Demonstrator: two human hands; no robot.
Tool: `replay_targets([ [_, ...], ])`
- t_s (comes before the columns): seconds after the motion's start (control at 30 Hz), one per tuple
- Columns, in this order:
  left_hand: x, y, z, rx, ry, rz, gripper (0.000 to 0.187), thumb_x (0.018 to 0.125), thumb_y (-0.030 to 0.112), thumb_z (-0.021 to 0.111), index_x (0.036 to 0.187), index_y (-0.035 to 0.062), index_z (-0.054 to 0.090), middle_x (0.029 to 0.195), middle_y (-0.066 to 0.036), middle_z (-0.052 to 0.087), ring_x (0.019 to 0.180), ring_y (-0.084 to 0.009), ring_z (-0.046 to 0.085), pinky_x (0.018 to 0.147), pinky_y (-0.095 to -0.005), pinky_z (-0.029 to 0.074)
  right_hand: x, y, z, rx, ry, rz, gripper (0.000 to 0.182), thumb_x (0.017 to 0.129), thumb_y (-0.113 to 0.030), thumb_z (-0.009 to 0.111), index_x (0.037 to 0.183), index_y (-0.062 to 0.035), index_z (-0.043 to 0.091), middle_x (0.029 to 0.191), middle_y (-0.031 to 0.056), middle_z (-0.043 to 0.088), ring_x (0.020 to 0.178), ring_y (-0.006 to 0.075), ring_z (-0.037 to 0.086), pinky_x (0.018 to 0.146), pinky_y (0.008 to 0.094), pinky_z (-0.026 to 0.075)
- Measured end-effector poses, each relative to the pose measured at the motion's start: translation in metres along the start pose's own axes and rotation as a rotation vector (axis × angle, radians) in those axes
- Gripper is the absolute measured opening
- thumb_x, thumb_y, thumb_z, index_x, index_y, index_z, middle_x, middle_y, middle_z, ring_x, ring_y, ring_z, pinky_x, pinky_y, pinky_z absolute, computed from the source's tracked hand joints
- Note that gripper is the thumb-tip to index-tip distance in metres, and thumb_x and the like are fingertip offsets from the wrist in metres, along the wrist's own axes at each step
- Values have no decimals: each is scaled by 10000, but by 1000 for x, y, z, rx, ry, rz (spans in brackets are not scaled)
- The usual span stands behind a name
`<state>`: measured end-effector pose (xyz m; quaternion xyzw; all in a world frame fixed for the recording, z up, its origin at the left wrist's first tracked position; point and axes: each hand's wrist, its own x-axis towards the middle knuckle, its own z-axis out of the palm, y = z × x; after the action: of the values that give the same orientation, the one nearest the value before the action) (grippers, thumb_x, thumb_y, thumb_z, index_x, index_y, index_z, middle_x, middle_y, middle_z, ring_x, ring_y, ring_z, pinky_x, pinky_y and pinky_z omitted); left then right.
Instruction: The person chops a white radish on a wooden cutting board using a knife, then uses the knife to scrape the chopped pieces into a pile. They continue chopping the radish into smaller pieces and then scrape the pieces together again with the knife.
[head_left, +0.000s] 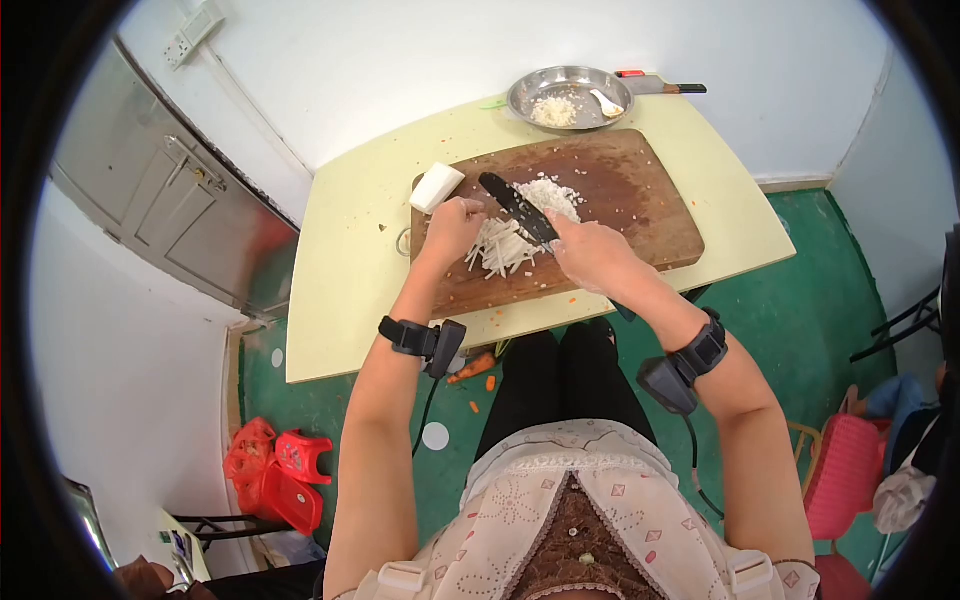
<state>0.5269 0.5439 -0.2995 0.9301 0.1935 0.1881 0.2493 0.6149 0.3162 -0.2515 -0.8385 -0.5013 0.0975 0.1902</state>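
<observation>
My right hand (597, 257) grips a black-bladed knife (515, 207), its blade slanting up and left over the cutting board (630, 175). Beneath and right of the blade lies a heap of finely diced white vegetable (550, 198). Thin white strips (500, 248) of the vegetable lie in a loose pile between my hands. My left hand (456, 228) is closed at the left edge of that pile, fingers curled together; whatever they may hold is hidden. Just above it, a peeled white vegetable block (437, 187) rests on the board's upper left corner.
A steel plate (520, 97) with chopped pale bits and a white spoon (606, 104) stands at the table's (345, 270) back. Behind it lies another knife (655, 86). Orange carrot pieces (474, 368) lie below the front edge. Red stools (302, 456) stand left; a pink chair (845, 470) right.
</observation>
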Motion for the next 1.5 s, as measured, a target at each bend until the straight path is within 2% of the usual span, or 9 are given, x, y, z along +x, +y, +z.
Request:
replay_targets([
  [0.13,-14,8,13,100,67,154,233,767,126,628,945,-16,673,934,-203,625,881,-380,578,803,-427,467,-2,-14,0,-61,-53,-22,517,878,-132,432,1382,-81,331,757,204,631,708,362,623,661,469,489],
  [0.33,-20,15,22,101,37,93,217,760,125,631,930,-1,682,940,-192,615,889,-365,569,828,-419,456,-3,-17,3,-68,-68,-53,598,824,-44,419,1407,-87,295,715,196,629,687,377,624,643,474,491],
  [0.43,-19,15,24,45,51,71,200,755,115,632,908,-1,687,911,-182,621,879,-361,571,819,-416,458,2,-17,8,-114,-126,-40,592,833,-90,467,1394,-17,291,806,201,646,774,365,632,690,462,492],
  [0.93,-33,13,44,-52,329,0,188,776,147,646,892,1,675,903,-158,651,833,-309,601,749,-371,470,11,-19,-15,-126,-137,-44,604,817,-52,450,1403,-81,307,794,187,646,755,353,631,670,462,488],
  [1.03,-33,7,49,-44,354,62,184,775,146,644,890,5,675,891,-148,649,831,-311,597,749,-375,467,10,-14,-1,-164,-89,-115,607,840,-62,406,1427,-157,281,707,191,626,648,360,618,610,464,488],
  [1.13,-33,7,50,-3,382,83,169,768,142,647,866,7,675,868,-139,642,828,-313,591,749,-380,463,7,-20,-5,-114,-137,-99,612,813,-39,465,1403,-69,306,784,192,642,745,358,632,674,460,492],
  [1.33,-35,13,48,-43,350,60,126,757,112,643,790,-8,663,828,-151,623,829,-339,550,762,-406,440,13,-25,-1,-127,-199,-96,632,810,-34,465,1414,-58,282,793,197,643,749,346,636,680,450,493],
  [1.43,-35,12,48,-45,348,50,132,751,106,649,815,-9,661,846,-150,629,832,-339,555,764,-402,444,27,-17,18,-154,-62,-144,612,835,-55,411,1426,-152,284,726,207,626,680,346,628,645,444,490],
  [1.5,-34,11,50,-62,402,63,143,754,113,662,841,0,660,859,-140,643,818,-316,586,749,-379,463,34,-14,0,-79,-163,-34,631,818,-46,423,1427,-148,289,757,188,638,721,338,632,654,440,490],
])
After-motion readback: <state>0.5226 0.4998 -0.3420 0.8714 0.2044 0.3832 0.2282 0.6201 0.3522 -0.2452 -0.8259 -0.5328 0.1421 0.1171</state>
